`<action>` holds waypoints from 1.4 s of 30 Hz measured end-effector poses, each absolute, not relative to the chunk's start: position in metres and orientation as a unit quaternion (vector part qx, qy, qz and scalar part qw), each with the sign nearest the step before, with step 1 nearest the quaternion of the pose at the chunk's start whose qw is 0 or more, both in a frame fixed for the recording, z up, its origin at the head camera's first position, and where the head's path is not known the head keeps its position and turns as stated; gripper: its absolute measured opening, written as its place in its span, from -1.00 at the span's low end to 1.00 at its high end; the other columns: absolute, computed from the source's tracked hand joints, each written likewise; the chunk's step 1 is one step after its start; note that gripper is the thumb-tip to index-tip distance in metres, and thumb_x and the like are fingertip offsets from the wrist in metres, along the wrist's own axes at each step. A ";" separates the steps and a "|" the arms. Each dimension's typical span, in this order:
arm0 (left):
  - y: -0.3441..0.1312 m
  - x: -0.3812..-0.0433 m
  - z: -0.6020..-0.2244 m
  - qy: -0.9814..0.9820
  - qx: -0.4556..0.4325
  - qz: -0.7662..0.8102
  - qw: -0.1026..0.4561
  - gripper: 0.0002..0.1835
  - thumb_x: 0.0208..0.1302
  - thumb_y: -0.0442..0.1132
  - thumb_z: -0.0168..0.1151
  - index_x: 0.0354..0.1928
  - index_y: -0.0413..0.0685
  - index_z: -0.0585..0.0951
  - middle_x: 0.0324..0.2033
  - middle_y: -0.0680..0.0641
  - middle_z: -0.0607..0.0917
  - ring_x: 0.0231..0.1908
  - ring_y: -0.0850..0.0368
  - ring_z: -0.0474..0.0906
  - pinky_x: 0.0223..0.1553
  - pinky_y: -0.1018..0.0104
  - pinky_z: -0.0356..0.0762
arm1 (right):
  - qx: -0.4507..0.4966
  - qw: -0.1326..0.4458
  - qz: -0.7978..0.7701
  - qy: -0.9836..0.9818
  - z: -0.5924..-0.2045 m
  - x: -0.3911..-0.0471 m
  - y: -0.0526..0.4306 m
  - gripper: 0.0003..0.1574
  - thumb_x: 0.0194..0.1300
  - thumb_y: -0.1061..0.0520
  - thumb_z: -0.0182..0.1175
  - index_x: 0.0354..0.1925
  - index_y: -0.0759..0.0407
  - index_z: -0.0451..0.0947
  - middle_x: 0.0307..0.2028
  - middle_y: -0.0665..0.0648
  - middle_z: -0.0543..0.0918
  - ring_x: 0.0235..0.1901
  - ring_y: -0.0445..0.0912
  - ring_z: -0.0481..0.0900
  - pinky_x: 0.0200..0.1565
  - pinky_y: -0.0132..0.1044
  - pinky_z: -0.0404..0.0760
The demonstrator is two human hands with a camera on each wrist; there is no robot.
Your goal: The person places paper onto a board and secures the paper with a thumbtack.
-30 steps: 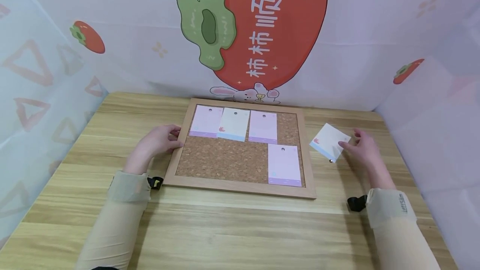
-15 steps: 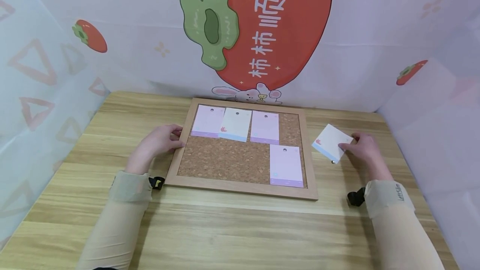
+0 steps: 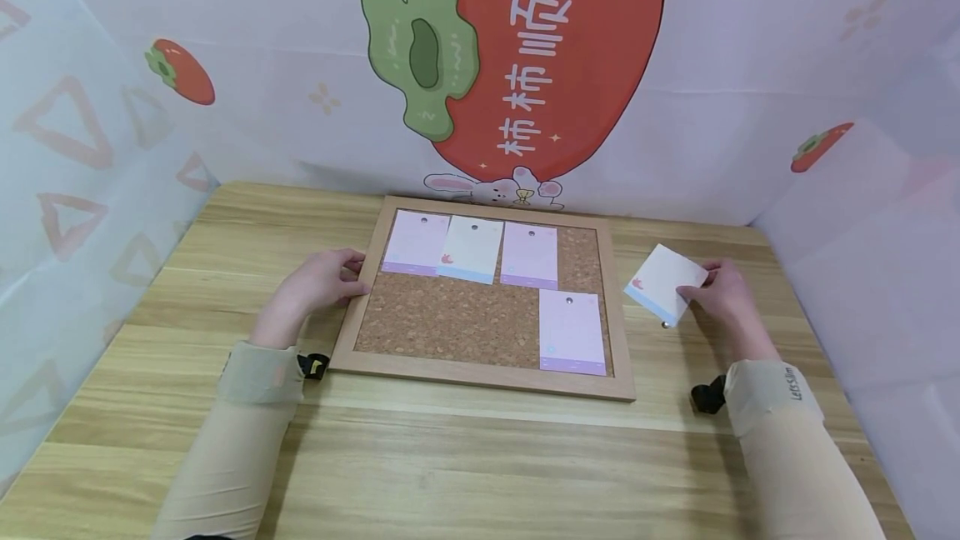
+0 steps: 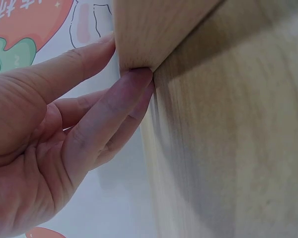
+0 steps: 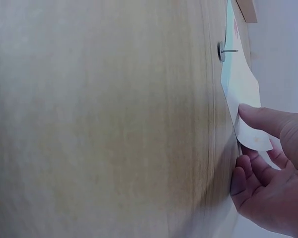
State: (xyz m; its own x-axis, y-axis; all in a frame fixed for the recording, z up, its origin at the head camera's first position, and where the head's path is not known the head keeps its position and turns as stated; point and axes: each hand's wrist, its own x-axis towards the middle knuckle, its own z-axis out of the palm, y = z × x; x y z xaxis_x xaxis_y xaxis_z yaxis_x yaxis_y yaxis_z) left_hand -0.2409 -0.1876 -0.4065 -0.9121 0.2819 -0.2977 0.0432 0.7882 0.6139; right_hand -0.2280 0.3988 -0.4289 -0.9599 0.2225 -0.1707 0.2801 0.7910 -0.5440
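A cork board (image 3: 446, 319) in a light wooden frame lies on the table. At its left edge my left hand (image 3: 318, 277) grips the frame; in the left wrist view, the thumb lies over the face and fingertips (image 4: 136, 82) press the side near the tabletop. My right hand (image 3: 723, 294) pinches a white note sheet (image 3: 660, 277) with a blue strip, thumb on top and fingers underneath. The sheet bends up at the held end in the right wrist view. Just beside its near corner, a silver thumbtack (image 5: 221, 51) sits on its head, point up.
Pinned along the board's top are a purple note (image 3: 415, 242), a white note (image 3: 470, 250) and another purple note (image 3: 529, 254). One more purple note (image 3: 572, 332) hangs at lower right. A printed cloth (image 3: 712, 65) stands behind the table (image 3: 480, 473).
My right hand has shifted slightly and its fingers have slipped under the white note sheet, which is now a little raised at that corner. My left hand stays at the frame.
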 end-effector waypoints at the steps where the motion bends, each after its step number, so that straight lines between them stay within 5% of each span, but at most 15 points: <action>1: -0.188 -0.241 -0.407 0.927 0.089 0.312 0.190 -0.38 0.38 -0.29 0.23 0.37 -0.46 0.29 0.17 -0.45 0.57 0.11 -0.28 0.61 -0.02 0.15 0.71 | 0.134 0.044 -0.302 0.943 -0.430 -0.228 0.399 -0.16 0.31 0.15 0.29 0.29 0.58 0.09 0.03 0.57 0.43 -0.05 0.27 0.45 -0.16 -0.13 0.50; 7: -0.188 -0.241 -0.407 0.928 0.091 0.309 0.188 -0.39 0.38 -0.28 0.23 0.36 -0.45 0.31 0.17 -0.45 0.57 0.14 -0.29 0.59 0.04 0.09 0.68 | 0.149 0.009 -0.366 0.919 -0.433 -0.230 0.403 -0.28 0.38 0.25 0.15 0.34 0.53 0.09 0.04 0.51 0.48 -0.20 -0.11 0.52 -0.34 -0.57 0.45; 11: -0.188 -0.241 -0.407 0.929 0.091 0.306 0.188 -0.38 0.38 -0.27 0.23 0.36 -0.45 0.31 0.18 -0.44 0.57 0.14 -0.29 0.59 0.05 0.09 0.68 | 0.165 0.004 -0.397 0.903 -0.429 -0.232 0.405 -0.32 0.46 0.20 0.03 0.39 0.48 0.08 0.11 0.44 0.47 -0.35 -0.46 0.40 -0.36 -0.64 0.48; 18: -0.188 -0.241 -0.406 0.930 0.090 0.304 0.188 -0.38 0.38 -0.27 0.24 0.37 -0.45 0.31 0.18 -0.44 0.57 0.13 -0.29 0.60 0.06 0.08 0.67 | 0.167 -0.039 -0.449 0.877 -0.411 -0.233 0.396 -0.42 0.50 0.18 -0.04 0.35 0.46 0.17 0.03 0.23 0.50 -0.32 -0.44 0.46 -0.25 -0.59 0.64; 22: -0.188 -0.241 -0.405 0.929 0.089 0.305 0.189 -0.37 0.38 -0.27 0.24 0.37 -0.44 0.30 0.19 -0.44 0.56 0.13 -0.28 0.60 0.05 0.08 0.68 | 0.169 -0.078 -0.497 0.848 -0.398 -0.231 0.388 -0.79 0.48 0.19 0.02 0.05 0.10 0.37 -0.19 -0.13 0.46 -0.32 -0.44 0.48 -0.25 -0.61 0.63; 25: -0.189 -0.241 -0.405 0.930 0.090 0.303 0.189 -0.38 0.38 -0.26 0.24 0.37 -0.44 0.31 0.18 -0.44 0.57 0.12 -0.28 0.61 0.04 0.08 0.68 | 0.165 -0.096 -0.556 0.809 -0.387 -0.226 0.382 -0.85 0.46 0.18 0.09 -0.11 -0.08 0.38 -0.26 -0.19 0.51 -0.31 -0.39 0.53 -0.28 -0.60 0.64; 42: -0.187 -0.238 -0.403 0.933 0.095 0.295 0.182 -0.38 0.40 -0.25 0.22 0.37 -0.44 0.31 0.17 -0.44 0.57 0.12 -0.28 0.60 0.10 0.01 0.64 | 0.048 -0.111 -0.727 0.676 -0.370 -0.185 0.313 -0.81 0.35 0.33 0.21 -0.14 0.09 0.48 -0.39 -0.10 0.64 -0.43 -0.30 0.60 -0.30 -0.54 0.66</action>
State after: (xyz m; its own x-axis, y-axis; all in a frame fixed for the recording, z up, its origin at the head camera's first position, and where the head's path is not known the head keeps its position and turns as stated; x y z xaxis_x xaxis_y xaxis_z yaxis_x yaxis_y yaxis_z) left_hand -0.2376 -0.1868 -0.4032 -0.9156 0.2842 -0.2844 0.0690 0.8078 0.5854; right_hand -0.1849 0.3131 -0.3696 -0.9708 0.2261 0.0808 -0.0969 -0.0614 -0.9934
